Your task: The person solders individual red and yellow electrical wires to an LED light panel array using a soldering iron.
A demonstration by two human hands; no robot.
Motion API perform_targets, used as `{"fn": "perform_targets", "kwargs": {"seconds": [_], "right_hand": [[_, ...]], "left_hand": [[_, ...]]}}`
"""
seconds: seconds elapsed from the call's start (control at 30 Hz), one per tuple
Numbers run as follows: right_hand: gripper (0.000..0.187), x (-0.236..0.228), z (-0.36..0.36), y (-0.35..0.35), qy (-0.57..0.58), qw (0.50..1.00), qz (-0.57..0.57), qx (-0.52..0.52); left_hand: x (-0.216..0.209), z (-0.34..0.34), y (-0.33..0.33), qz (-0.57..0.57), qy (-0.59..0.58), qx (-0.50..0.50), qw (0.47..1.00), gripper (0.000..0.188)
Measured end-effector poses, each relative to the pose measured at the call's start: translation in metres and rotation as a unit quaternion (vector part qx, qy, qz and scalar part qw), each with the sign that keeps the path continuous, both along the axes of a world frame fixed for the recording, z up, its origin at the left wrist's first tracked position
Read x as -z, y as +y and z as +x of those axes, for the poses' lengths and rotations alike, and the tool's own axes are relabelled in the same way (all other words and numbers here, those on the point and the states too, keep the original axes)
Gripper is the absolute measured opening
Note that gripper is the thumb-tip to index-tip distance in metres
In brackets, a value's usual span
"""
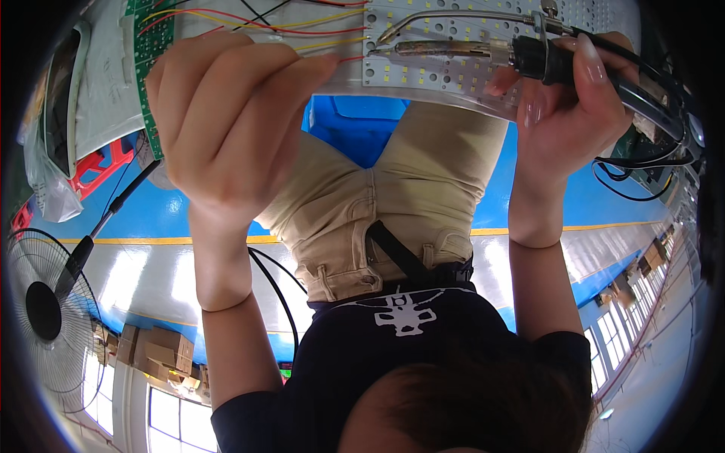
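Note:
My left hand is closed, its thumb and forefinger pinching a red wire at the edge of a white LED board. In my right hand is a soldering iron with a black handle. Its tip is at the board's left edge, close to the end of the pinched wire. A thin curved metal tube is clamped to the iron and points toward the same spot. More red and yellow wires run from the board's left edge toward a green circuit board, which my left hand partly covers.
Black cables hang at the right end of the table. Below the table are a blue stool and, at the left, a red stool. A fan stands at the far left. Cardboard boxes lie farther off.

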State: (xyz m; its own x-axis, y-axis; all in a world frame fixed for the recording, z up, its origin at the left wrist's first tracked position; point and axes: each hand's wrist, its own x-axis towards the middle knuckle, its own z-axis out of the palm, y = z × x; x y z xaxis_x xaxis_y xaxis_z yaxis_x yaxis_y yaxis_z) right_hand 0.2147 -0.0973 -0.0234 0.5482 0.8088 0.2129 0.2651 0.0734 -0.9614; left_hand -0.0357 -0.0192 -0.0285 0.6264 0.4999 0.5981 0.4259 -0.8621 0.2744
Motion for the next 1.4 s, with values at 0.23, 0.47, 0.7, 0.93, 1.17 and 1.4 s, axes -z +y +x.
{"fn": "perform_targets", "kwargs": {"seconds": [0.23, 0.47, 0.7, 0.93, 1.17, 1.4], "right_hand": [[0.026, -0.002, -0.002, 0.006, 0.065, 0.995, 0.052, -0.048], [0.022, -0.004, -0.001, 0.003, 0.052, 0.997, 0.031, -0.057], [0.023, 0.002, 0.001, 0.002, 0.01, 0.998, 0.031, -0.056], [0.023, 0.001, 0.0, 0.002, 0.038, 0.995, 0.05, -0.076], [0.021, 0.002, -0.001, 0.003, -0.015, 0.999, 0.029, -0.039], [0.02, 0.001, 0.002, 0.001, -0.039, 0.995, 0.048, -0.08]], "left_hand": [[-0.001, 0.001, -0.001, 0.006, 0.003, -0.007, 1.0, 0.024], [-0.001, 0.003, -0.001, 0.011, 0.007, -0.013, 1.0, 0.025], [-0.002, 0.002, 0.0, 0.013, 0.01, -0.007, 1.0, 0.026], [-0.001, 0.001, -0.001, 0.01, 0.01, -0.008, 1.0, 0.025], [-0.001, 0.001, -0.001, 0.004, 0.009, -0.008, 1.0, 0.025], [-0.003, 0.003, -0.002, 0.0, 0.01, -0.016, 1.0, 0.024]]}}
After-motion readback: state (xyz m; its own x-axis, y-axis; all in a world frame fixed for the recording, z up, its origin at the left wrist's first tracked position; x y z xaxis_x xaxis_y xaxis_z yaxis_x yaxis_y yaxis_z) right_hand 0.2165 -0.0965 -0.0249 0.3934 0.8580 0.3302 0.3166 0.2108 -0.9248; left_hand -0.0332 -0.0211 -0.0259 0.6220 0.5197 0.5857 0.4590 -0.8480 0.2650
